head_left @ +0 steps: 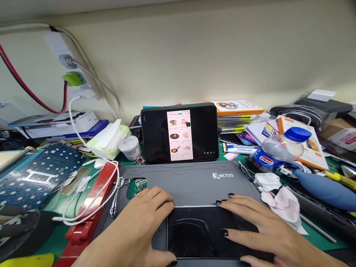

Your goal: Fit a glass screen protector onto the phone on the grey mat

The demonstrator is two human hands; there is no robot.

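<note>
"Where's the dark-screened device [200,235]?"

"Flat on the grey mat [178,185], between my hands. My left hand [147,218] spans its left end, thumb and fingers apart; my right hand [264,222] spreads over the right end, fingers on the glass, presumably to steady it. How hard they press, I can't tell."

"And the tablet [154,137]?"

"Propped behind the mat, probably so I can see its screen."

"Counts?"

"One device, one tablet, one blue-capped bottle [263,159], one tub [129,147]."

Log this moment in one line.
left hand: at left edge of black device | right hand: spread over its right side | black device: on WKTOO mat | tablet: standing behind, screen lit
</note>
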